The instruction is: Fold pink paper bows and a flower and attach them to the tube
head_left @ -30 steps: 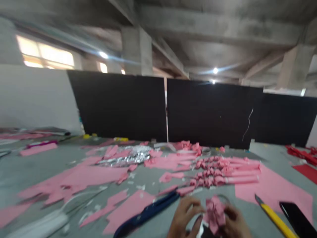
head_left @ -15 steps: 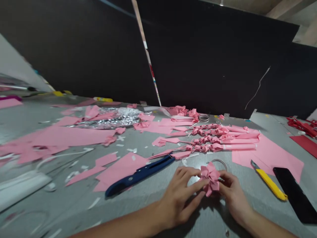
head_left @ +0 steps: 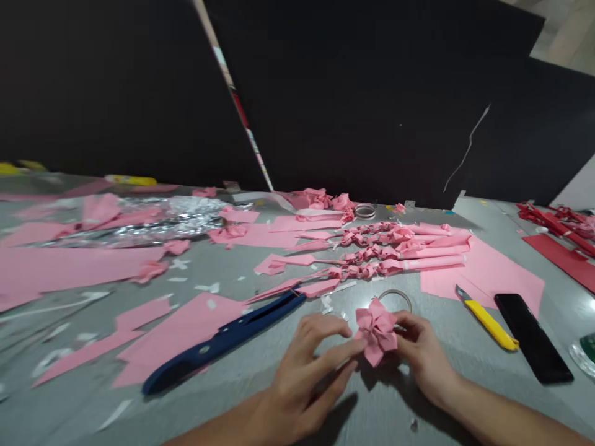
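A folded pink paper flower (head_left: 376,331) faces up between my two hands, low over the table. My right hand (head_left: 425,356) grips it from the right side, its fingertips partly hidden behind the petals. With bent fingers, my left hand (head_left: 311,365) holds a petal at the flower's left edge by the fingertips; the other fingers curl apart. A thin metal ring (head_left: 397,292) shows just behind the flower; whether the two are joined I cannot tell. Left of my left hand lies a blue-handled cutting tool (head_left: 223,337) on pink paper.
Pink paper chains with rolled ends (head_left: 381,266) lie beyond my hands. A yellow utility knife (head_left: 488,322) and a black phone (head_left: 532,337) are to the right. Silver foil (head_left: 181,217) and pink paper sheets (head_left: 83,266) spread leftward. A black panel (head_left: 348,93) stands behind.
The view has swung right, so things appear farther left. The flower has tilted to face me more squarely, and my left fingers have drawn back from its middle to its edge.
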A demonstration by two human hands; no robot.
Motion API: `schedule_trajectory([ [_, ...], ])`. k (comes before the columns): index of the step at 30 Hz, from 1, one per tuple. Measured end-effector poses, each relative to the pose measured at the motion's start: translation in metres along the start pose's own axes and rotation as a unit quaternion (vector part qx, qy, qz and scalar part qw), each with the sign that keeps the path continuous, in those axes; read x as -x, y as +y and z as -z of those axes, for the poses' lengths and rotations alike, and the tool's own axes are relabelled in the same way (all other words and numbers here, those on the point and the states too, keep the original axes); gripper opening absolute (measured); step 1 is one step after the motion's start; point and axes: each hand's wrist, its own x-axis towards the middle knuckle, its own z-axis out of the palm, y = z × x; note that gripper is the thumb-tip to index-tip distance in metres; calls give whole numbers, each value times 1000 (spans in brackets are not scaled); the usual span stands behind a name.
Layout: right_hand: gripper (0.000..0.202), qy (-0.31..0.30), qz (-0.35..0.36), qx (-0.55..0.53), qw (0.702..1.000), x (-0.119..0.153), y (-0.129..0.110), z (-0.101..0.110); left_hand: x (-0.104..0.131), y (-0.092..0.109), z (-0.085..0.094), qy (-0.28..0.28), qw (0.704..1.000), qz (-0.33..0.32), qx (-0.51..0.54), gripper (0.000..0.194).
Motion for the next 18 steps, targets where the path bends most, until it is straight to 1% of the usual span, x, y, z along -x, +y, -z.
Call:
schedule_trajectory([
  [3,52,-20,-3,27,999,-1,1,2,4,-4,2,28,997,69,23,30],
  [6,50,-71,-20,63,995,-2,3,5,0,-10,3,48,987,144,53,19],
  [8,40,-113,-27,100,988,-3,3,7,-4,-15,2,59,978,188,71,13],
  [9,32,-129,-24,122,984,-4,3,7,-6,-18,1,61,973,210,77,14],
  [11,16,-141,-4,167,976,-5,2,9,-7,-22,0,53,964,248,84,16],
  [13,5,-138,22,211,967,-7,-1,11,-7,-25,-2,40,960,264,86,18],
  [14,4,-138,31,232,962,-7,-3,12,-7,-26,-2,34,960,264,85,18],
  [16,8,-144,45,278,949,-7,-9,16,-6,-27,-2,27,962,260,80,17],
  [18,18,-148,61,326,932,-6,-16,21,-5,-27,-2,25,962,260,73,16],
])
